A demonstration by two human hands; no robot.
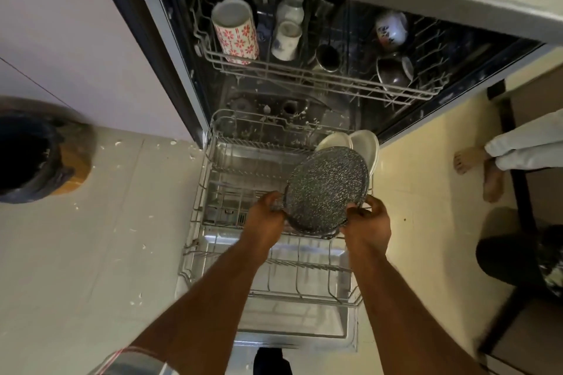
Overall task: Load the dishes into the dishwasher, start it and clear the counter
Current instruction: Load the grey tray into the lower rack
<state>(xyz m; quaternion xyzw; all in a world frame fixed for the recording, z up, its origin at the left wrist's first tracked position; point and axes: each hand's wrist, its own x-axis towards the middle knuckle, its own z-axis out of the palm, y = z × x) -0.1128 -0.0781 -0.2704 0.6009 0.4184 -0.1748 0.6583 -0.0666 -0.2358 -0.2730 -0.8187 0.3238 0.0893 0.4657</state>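
Both bare forearms reach forward and down, side by side and a little apart. The left hand [266,216] curls its fingers round the left edge of a speckled plate [327,189]; the right hand [367,222] grips the lower right edge, thumb on the rim.

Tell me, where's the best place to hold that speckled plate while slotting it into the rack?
Probably by its rim, one hand from each side. The plate is tilted on edge, and the left hand and right hand already pinch opposite edges.
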